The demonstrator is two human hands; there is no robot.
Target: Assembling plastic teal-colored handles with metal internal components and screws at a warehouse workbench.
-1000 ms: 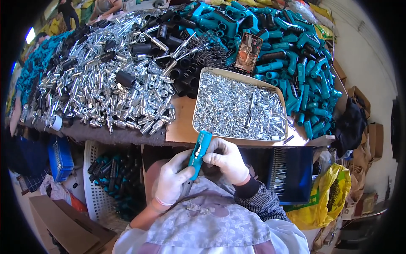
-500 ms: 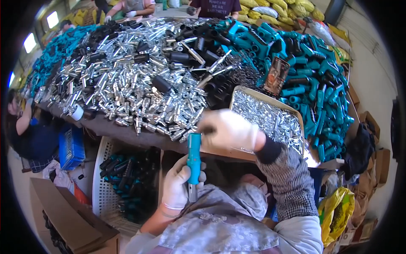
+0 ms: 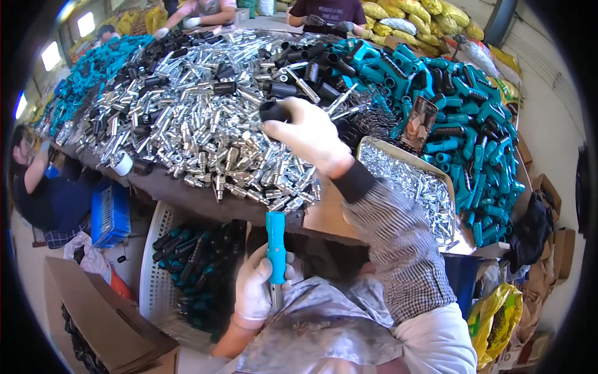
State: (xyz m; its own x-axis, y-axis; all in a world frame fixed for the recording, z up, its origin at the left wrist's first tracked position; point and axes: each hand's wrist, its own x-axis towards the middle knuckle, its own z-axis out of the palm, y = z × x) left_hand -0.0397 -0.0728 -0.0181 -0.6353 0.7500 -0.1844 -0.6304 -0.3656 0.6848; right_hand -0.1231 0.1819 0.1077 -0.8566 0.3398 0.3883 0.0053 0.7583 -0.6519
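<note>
My gloved left hand [image 3: 253, 289] is closed around a teal plastic tool handle [image 3: 276, 243], held upright before my apron. A grey metal shaft [image 3: 275, 295] sticks out of its lower end; the top end looks like an open socket. Over the heap of silver metal fittings [image 3: 205, 134], my gloved right hand [image 3: 308, 132] grips a short black plastic sleeve [image 3: 273, 111] between thumb and fingers. Several similar black sleeves lie behind it on the pile.
A tray [image 3: 366, 142] of small silver pins sits at right, beside a heap of teal housings [image 3: 473, 149]. On that heap leans a dark rectangular phone-like object [image 3: 420, 123]. Below the table stands a white crate [image 3: 149, 268] of finished-looking teal and black pieces. Co-workers' hands [image 3: 346, 26] show opposite.
My right hand has moved up and left from near the handle's top to the fittings pile, and now holds a black sleeve. The left hand with the handle has dipped slightly.
</note>
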